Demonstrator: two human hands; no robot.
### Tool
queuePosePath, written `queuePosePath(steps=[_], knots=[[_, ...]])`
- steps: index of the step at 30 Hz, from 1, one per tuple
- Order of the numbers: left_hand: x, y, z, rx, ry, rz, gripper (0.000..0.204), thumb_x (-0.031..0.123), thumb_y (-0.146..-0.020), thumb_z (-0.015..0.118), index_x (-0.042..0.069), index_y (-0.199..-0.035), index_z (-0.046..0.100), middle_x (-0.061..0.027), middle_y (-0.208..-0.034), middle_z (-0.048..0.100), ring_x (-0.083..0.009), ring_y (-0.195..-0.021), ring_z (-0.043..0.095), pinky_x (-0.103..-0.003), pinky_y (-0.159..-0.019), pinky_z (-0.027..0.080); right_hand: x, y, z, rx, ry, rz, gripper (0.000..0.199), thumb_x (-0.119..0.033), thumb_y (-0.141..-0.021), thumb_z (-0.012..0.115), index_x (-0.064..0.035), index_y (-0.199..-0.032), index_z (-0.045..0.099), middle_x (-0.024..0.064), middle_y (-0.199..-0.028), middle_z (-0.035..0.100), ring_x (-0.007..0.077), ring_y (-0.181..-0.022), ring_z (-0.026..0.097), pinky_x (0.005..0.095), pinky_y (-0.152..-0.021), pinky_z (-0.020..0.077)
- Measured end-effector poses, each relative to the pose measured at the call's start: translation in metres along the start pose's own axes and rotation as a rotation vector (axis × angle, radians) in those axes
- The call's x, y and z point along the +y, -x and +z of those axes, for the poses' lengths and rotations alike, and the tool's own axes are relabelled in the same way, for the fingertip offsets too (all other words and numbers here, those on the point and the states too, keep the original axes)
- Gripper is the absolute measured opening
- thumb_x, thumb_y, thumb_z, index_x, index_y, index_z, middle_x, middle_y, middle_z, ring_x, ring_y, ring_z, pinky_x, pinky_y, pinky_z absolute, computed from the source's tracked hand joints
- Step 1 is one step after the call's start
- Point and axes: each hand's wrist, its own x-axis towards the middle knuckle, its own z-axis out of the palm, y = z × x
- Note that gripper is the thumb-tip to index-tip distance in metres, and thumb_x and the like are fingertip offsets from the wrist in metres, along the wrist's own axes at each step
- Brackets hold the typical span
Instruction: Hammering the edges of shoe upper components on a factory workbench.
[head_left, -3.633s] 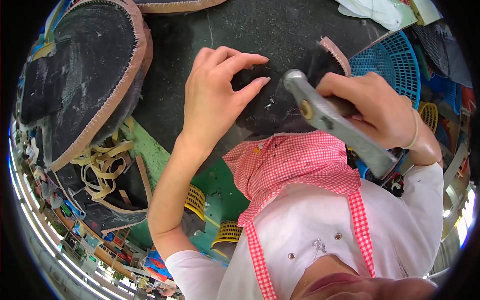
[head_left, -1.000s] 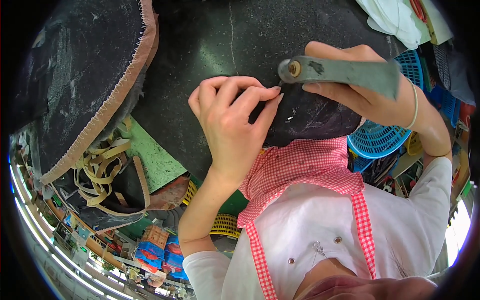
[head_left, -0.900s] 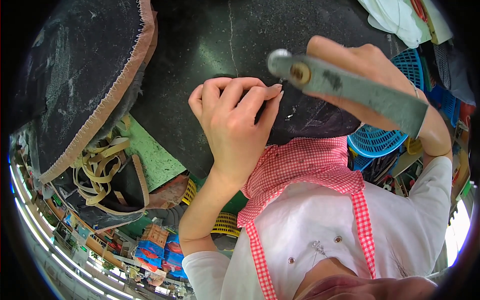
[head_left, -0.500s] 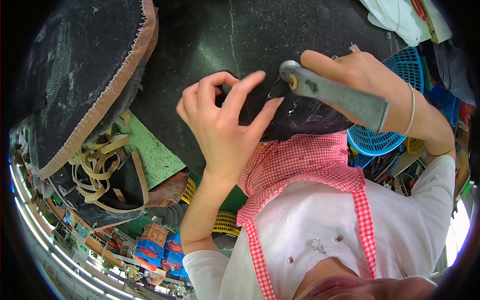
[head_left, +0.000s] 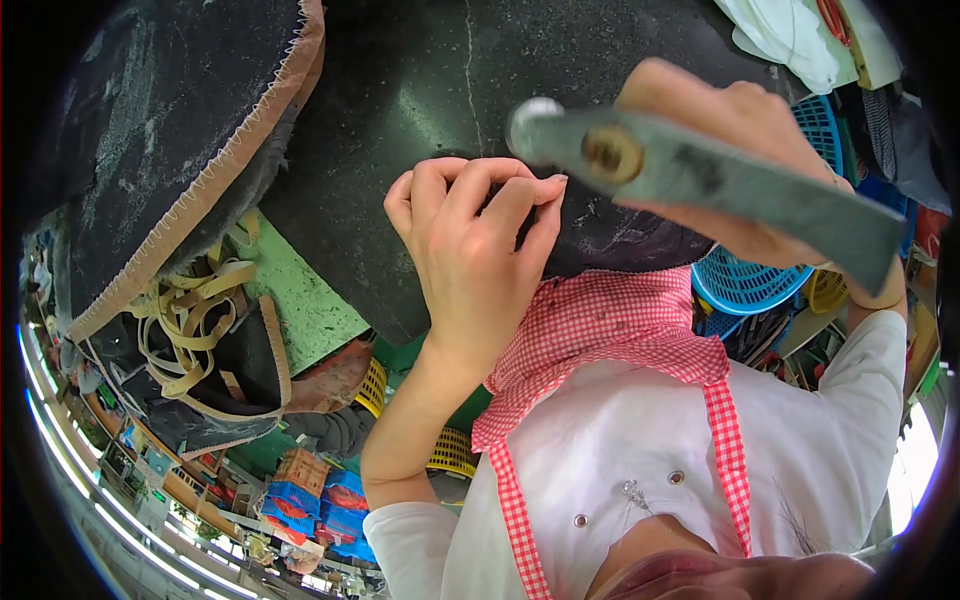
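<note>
Hammer (head_left: 705, 180) in the right hand (head_left: 738, 110), held over the near part of the dark tabletop (head_left: 420, 100). Gripped by the right fingers just under the metal head, around a handle almost wholly hidden from above, except for a round, pale end in the eye of the head. Slants, a little blurred, with its long axis from a rounded end (head_left: 535, 128) at upper left down to a flat end at lower right, above the right wrist. Lies beyond the tips of the left hand (head_left: 475, 235), with the rounded end just past them in the view and slightly to their left; looks apart from them, but cannot tell how high above the tabletop. Nearer to the right hand, being within its grasp. Left fingers closed tip to tip, thumb against index finger, at the left side of a black piece (head_left: 625, 235); cannot tell whether gripping its edge or nothing. Curved near edge of that piece right by a red-and-white checked apron (head_left: 610, 320). Farther left, a larger black piece with a stitched tan border (head_left: 170, 130) and a tangle of tan straps (head_left: 190, 335); to the right, a blue basket (head_left: 750, 280).
</note>
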Motion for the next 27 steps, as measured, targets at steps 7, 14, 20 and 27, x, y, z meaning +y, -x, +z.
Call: queuePosePath(steps=[7, 14, 20, 27], knots=[[0.001, 0.0, 0.0, -0.04, -0.041, 0.006, 0.018, 0.013, -0.073, 0.083, 0.014, -0.09, 0.076, 0.004, -0.092, 0.067, -0.0212, -0.096, 0.057, -0.04, -0.097, 0.035, 0.009, 0.005, 0.004, -0.142, 0.134, 0.199, 0.025, -0.016, -0.094, 0.068, -0.0044, -0.107, 0.051, 0.0175, -0.078, 0.057, 0.0424, -0.074, 0.06, 0.0447, -0.058, 0.045], [-0.008, 0.013, -0.003, -0.009, 0.013, -0.054, 0.017, 0.016, -0.074, 0.085, 0.017, -0.09, 0.077, 0.0047, -0.095, 0.066, -0.02, -0.101, 0.055, -0.037, -0.095, 0.035, 0.02, 0.009, 0.014, -0.112, 0.136, 0.073, 0.026, -0.01, -0.086, 0.067, -0.0049, -0.108, 0.053, 0.0169, -0.07, 0.063, 0.043, -0.067, 0.063, 0.0461, -0.059, 0.0522], [-0.001, 0.013, -0.011, -0.019, -0.18, 0.103, 0.023, 0.017, -0.071, 0.086, 0.017, -0.093, 0.077, 0.0039, -0.096, 0.066, -0.0211, -0.102, 0.055, -0.039, -0.096, 0.035, -0.009, 0.003, 0.009, -0.45, 0.216, 0.259, 0.028, -0.013, -0.092, 0.07, -0.0018, -0.108, 0.051, 0.019, -0.066, 0.054, 0.0426, -0.064, 0.059, 0.0472, -0.054, 0.0442], [-0.009, 0.023, -0.01, 0.004, -0.105, 0.091, 0.022, 0.02, -0.072, 0.085, 0.019, -0.093, 0.078, 0.0057, -0.099, 0.065, -0.0227, -0.1, 0.055, -0.041, -0.096, 0.035, 0.009, 0.0, 0.002, -0.181, 0.213, 0.054, 0.042, -0.013, -0.083, 0.07, -0.0038, -0.119, 0.05, 0.0184, -0.077, 0.059, 0.0419, -0.067, 0.061, 0.045, -0.056, 0.0473]])
